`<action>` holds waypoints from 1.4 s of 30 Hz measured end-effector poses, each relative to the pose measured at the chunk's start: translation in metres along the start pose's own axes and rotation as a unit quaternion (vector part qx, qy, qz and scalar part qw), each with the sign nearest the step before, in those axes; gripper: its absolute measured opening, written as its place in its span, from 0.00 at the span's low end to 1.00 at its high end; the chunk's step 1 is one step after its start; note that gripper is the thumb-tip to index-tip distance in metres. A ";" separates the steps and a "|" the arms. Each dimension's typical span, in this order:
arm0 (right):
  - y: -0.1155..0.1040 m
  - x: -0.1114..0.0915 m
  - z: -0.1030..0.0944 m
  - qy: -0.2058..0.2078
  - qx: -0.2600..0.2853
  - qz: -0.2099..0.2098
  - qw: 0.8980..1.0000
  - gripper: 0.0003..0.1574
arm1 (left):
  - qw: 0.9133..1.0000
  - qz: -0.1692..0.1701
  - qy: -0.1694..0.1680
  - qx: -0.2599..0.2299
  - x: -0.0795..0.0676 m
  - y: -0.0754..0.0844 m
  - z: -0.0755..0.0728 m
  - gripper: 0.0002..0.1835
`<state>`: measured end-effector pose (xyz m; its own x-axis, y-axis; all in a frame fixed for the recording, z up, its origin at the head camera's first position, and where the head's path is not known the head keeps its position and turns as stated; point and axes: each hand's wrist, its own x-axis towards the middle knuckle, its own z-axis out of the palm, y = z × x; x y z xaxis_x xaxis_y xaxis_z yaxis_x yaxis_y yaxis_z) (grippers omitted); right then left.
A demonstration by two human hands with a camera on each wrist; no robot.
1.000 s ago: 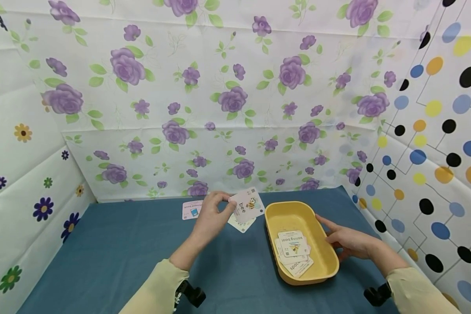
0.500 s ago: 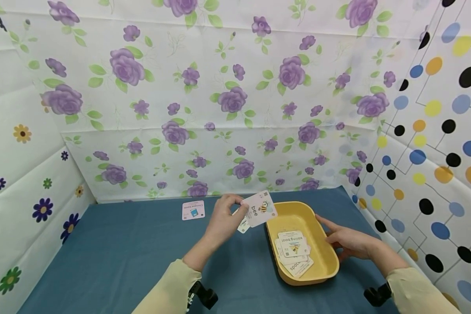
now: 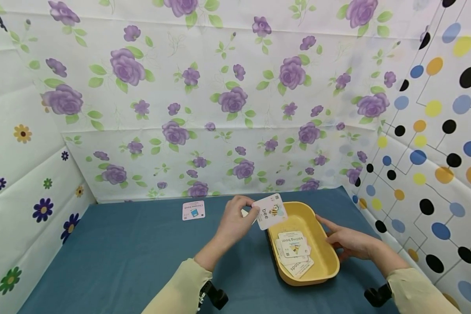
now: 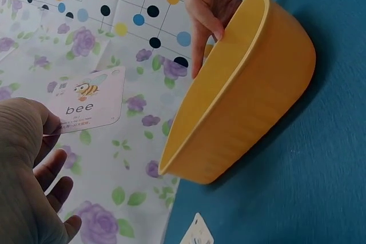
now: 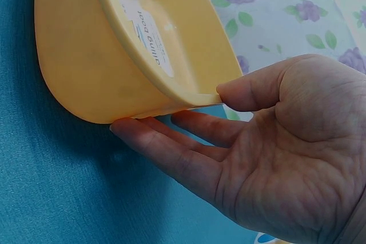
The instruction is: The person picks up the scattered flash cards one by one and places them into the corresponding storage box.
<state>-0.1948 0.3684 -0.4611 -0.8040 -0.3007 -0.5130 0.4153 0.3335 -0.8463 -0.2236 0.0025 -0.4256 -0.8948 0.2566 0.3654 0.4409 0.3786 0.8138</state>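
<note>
My left hand (image 3: 235, 223) pinches a flash card (image 3: 272, 211) marked "bee" by one edge, raised beside and partly over the far left rim of a yellow plastic basket (image 3: 318, 255). In the left wrist view the bee card (image 4: 91, 100) faces the camera, with thumb and finger on its lower corner. My right hand (image 3: 353, 242) holds the basket's right side; the right wrist view has the thumb at the rim and the fingers against the outer wall. Inside the basket lies a loose pile of cards (image 3: 294, 249), "sailing boat" on top.
A pink card (image 3: 193, 210) reading "Chinese book" lies on the blue tablecloth (image 3: 141, 257) at the back. Another card (image 4: 197, 231) lies on the cloth near the basket, mostly hidden behind my left hand in the head view. Patterned cloth walls enclose the table's back and sides.
My left hand has carried the bee card rightward and slightly down, from above a card on the table to the basket's rim. My right hand and the basket stay put.
</note>
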 end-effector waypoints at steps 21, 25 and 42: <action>0.003 0.002 -0.002 0.001 0.005 -0.001 1.000 0.55 | 0.999 0.001 -0.045 0.026 0.002 0.010 0.033 0.10; 0.002 0.002 -0.002 -0.003 0.004 -0.002 1.000 0.55 | 0.998 0.000 -0.054 0.045 0.003 0.012 0.039 0.11; 0.002 0.002 -0.001 0.004 0.002 -0.003 1.000 0.55 | 0.983 -0.007 -0.086 0.161 0.007 0.017 0.063 0.10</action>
<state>-0.1959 0.3691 -0.4635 -0.8099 -0.2946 -0.5071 0.4124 0.3287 -0.8496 -0.2181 0.0663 -0.4376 -0.8879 0.3855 0.2510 0.4530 0.6373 0.6234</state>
